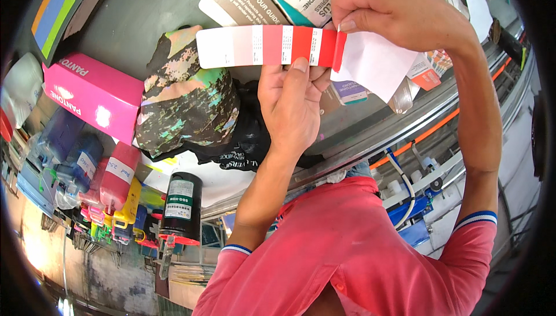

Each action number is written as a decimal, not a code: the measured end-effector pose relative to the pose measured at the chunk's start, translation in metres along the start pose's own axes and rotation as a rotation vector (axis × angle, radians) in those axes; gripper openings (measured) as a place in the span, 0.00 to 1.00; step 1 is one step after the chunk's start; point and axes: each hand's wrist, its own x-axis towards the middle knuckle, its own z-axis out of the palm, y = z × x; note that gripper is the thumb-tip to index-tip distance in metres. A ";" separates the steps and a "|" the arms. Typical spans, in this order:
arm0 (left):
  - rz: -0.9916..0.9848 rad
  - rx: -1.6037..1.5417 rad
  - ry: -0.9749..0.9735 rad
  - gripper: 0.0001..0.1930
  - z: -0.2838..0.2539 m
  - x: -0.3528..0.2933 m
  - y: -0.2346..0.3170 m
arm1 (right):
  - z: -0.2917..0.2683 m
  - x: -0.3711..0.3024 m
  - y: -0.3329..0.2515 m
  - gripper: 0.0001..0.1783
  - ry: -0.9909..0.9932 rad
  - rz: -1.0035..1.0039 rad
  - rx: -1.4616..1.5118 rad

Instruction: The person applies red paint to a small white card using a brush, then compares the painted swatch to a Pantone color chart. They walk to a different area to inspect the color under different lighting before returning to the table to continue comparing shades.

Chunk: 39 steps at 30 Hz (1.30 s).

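Observation:
My left hand (292, 104) holds a colour swatch strip (242, 47) from below, its thumb pressed on the lower edge. The strip runs from white through pink to red. At its right end my right hand (399, 12) is closed in a pinch on a narrow red piece (339, 52) against the red patches. White paper (376, 64) hangs beside that piece; I cannot tell whether the two are joined. Below and left of the strip lies a black cloth with a multicoloured camouflage-like print (188, 99). Two swatch fan decks (240, 0) rest just beyond the strip.
A pink box (95, 96) stands at left on the grey table (145, 3). Near it are bottles of coloured ink, one red (120, 177), and a black canister (180, 206). More swatch cards (425, 72) lie right of the paper. The metal table edge (399, 122) runs before me.

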 end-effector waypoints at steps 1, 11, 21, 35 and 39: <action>0.001 -0.002 -0.005 0.15 0.001 0.000 0.000 | 0.000 0.000 -0.001 0.09 -0.001 -0.003 -0.001; 0.055 0.018 0.011 0.12 0.008 0.002 0.002 | 0.019 0.005 0.016 0.09 0.169 0.056 -0.041; 0.062 -0.111 -0.035 0.17 0.029 -0.021 -0.020 | 0.004 -0.057 0.009 0.09 0.331 -0.069 0.132; 0.500 -0.104 0.582 0.26 0.133 0.012 -0.142 | 0.054 -0.215 0.117 0.10 0.562 -0.337 0.693; 0.147 0.214 1.177 0.30 0.184 0.033 -0.135 | 0.080 -0.288 0.171 0.11 0.689 -0.217 0.747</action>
